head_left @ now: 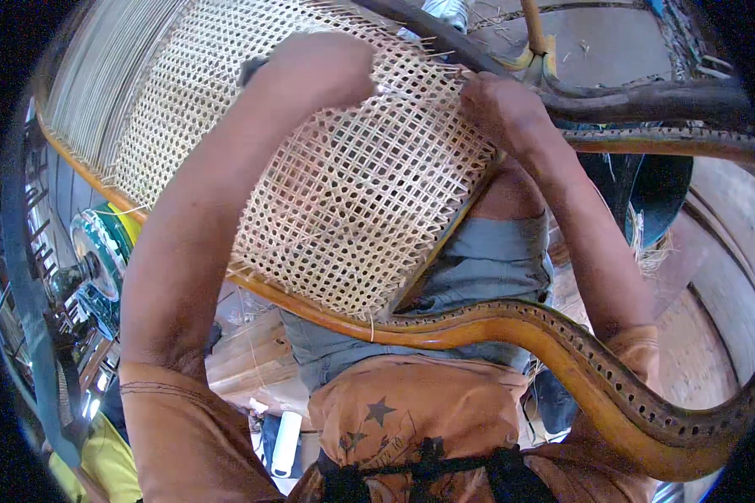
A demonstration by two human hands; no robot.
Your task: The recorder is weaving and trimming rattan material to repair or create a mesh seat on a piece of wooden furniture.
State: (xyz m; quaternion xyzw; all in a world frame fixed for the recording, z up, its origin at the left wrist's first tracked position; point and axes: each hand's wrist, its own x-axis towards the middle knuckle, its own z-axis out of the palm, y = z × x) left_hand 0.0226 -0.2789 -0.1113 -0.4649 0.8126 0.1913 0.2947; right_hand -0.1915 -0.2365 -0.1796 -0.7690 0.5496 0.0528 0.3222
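Observation:
A woven cane panel (335, 226) in an open lattice lies across my lap, set in a curved wooden frame (445, 327). Over its upper part, my left hand (331, 71) is closed in a fist, with a small pale glint beside its fingers. A dark piece (252, 70) shows behind that wrist; I cannot tell whether it belongs to something held. My right hand (499, 101) is closed at the panel's right edge, where short cane ends stick out. What its fingers pinch is hidden.
Unwoven parallel cane strands (113, 75) run at the far left of the frame. Dark wooden bars (646, 101) cross at the upper right, above a dark round container (663, 197). A green-and-white can (101, 251) stands at left. A white cylinder (286, 444) lies below.

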